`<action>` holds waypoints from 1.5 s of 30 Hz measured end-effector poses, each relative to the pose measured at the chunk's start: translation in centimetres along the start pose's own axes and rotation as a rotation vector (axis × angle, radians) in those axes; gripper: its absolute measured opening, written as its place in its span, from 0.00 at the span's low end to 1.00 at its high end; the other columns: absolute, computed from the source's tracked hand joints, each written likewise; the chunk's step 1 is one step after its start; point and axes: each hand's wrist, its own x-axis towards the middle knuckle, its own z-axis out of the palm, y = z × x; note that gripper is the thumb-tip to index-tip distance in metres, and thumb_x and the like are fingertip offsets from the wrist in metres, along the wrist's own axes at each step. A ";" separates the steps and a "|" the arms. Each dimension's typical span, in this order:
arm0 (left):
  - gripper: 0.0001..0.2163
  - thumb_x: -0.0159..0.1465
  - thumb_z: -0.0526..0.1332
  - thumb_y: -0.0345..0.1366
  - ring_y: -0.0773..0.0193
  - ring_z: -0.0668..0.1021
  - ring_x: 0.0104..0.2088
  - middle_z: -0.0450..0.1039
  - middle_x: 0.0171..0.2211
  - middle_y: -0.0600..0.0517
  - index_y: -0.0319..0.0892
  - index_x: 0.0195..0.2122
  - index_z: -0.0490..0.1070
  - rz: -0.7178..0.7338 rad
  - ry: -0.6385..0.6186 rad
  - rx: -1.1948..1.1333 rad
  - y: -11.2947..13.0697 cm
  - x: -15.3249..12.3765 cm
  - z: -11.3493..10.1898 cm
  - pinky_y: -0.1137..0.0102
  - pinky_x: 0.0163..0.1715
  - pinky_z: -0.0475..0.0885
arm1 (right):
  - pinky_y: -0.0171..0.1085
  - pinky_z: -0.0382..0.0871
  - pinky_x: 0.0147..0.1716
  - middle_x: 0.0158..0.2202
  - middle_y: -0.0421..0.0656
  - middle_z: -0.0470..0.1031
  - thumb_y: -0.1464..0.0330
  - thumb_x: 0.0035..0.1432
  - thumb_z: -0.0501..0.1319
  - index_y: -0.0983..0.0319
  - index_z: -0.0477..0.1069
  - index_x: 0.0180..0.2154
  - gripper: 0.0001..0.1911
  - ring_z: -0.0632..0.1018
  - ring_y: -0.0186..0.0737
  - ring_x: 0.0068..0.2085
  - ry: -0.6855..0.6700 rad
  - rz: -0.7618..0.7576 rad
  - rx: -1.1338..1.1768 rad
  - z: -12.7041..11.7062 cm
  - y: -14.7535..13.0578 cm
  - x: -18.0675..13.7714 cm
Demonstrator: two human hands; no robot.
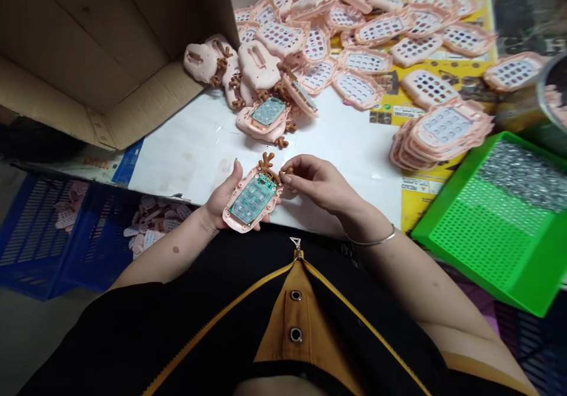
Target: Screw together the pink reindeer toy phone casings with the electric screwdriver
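Observation:
My left hand (pixel 221 198) cradles a pink toy phone shell (pixel 252 200) with a green keypad board in it and a brown antler (pixel 267 161) at its top left. My right hand (pixel 316 182) pinches a second brown antler (pixel 287 171) against the shell's top right corner. Both hands hover at the near edge of the white table sheet (pixel 195 148). Just beyond them lies a small heap of assembled shells with antlers (pixel 261 97).
A large pile of pink keypad front covers (pixel 376 35) fills the back of the table, with a stack (pixel 443 133) at the right. A green tray of small screws (pixel 500 207) sits right. An open cardboard box (pixel 101 47) stands at left, blue crates (pixel 48 230) below.

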 end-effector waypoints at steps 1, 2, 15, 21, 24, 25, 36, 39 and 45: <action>0.41 0.65 0.42 0.70 0.53 0.84 0.27 0.82 0.37 0.39 0.37 0.54 0.75 0.012 -0.034 -0.005 0.1 0.2 0.0 0.64 0.19 0.78 | 0.36 0.71 0.28 0.32 0.41 0.76 0.45 0.51 0.70 0.62 0.73 0.39 0.28 0.73 0.32 0.28 0.009 0.007 -0.008 -0.4 0.0 -0.3; 0.41 0.65 0.43 0.70 0.52 0.84 0.27 0.82 0.38 0.39 0.37 0.54 0.74 0.026 -0.071 -0.013 0.2 0.4 0.1 0.64 0.20 0.78 | 0.36 0.71 0.28 0.33 0.41 0.76 0.44 0.52 0.69 0.61 0.73 0.41 0.29 0.74 0.33 0.28 0.049 -0.009 -0.043 -1.0 0.0 -0.6; 0.43 0.58 0.56 0.73 0.56 0.85 0.32 0.82 0.39 0.38 0.32 0.50 0.75 0.136 -0.208 -0.019 0.7 5.3 2.8 0.67 0.28 0.81 | 0.50 0.66 0.41 0.37 0.52 0.73 0.68 0.63 0.58 0.60 0.76 0.35 0.08 0.71 0.50 0.40 0.747 -0.138 -1.493 -14.1 -2.3 -7.3; 0.45 0.54 0.56 0.76 0.54 0.84 0.32 0.82 0.38 0.42 0.36 0.51 0.76 0.230 -0.191 0.014 0.1 5.7 3.2 0.64 0.29 0.81 | 0.46 0.59 0.36 0.36 0.52 0.74 0.73 0.63 0.56 0.62 0.75 0.31 0.11 0.68 0.46 0.36 0.677 -0.086 -1.644 -15.2 -2.5 -6.8; 0.47 0.51 0.59 0.76 0.51 0.85 0.36 0.82 0.42 0.39 0.35 0.54 0.75 0.280 -0.200 0.027 0.3 5.8 3.4 0.61 0.36 0.82 | 0.46 0.59 0.37 0.39 0.54 0.77 0.72 0.67 0.55 0.62 0.76 0.33 0.12 0.69 0.46 0.37 0.689 -0.151 -1.732 -14.3 -2.9 -7.5; 0.49 0.49 0.62 0.75 0.50 0.85 0.39 0.82 0.44 0.38 0.34 0.55 0.74 0.294 -0.204 0.033 0.4 5.8 3.6 0.60 0.39 0.82 | 0.46 0.59 0.38 0.40 0.54 0.78 0.72 0.68 0.55 0.62 0.76 0.33 0.13 0.69 0.46 0.38 0.692 -0.200 -1.762 -13.7 -3.1 -7.7; 0.41 0.60 0.50 0.74 0.39 0.73 0.63 0.80 0.44 0.45 0.41 0.52 0.75 0.555 -0.018 0.115 0.7 5.9 6.5 0.48 0.57 0.73 | 0.43 0.67 0.49 0.38 0.47 0.80 0.76 0.64 0.58 0.63 0.76 0.36 0.09 0.72 0.44 0.40 0.248 -0.815 -1.753 -2.1 -2.5 -8.7; 0.41 0.62 0.47 0.73 0.38 0.73 0.63 0.79 0.42 0.44 0.40 0.52 0.76 0.560 0.037 0.120 0.5 5.1 6.1 0.47 0.56 0.72 | 0.43 0.67 0.53 0.42 0.47 0.81 0.77 0.64 0.58 0.63 0.77 0.39 0.09 0.74 0.44 0.47 0.267 -0.920 -1.681 -1.5 -1.9 -8.9; 0.44 0.60 0.45 0.75 0.40 0.74 0.62 0.80 0.47 0.43 0.42 0.56 0.75 0.586 -0.053 0.031 0.1 3.5 5.9 0.47 0.57 0.72 | 0.45 0.74 0.54 0.53 0.49 0.78 0.70 0.64 0.65 0.58 0.73 0.52 0.15 0.77 0.43 0.54 0.488 -0.849 -1.166 -1.9 0.5 -8.9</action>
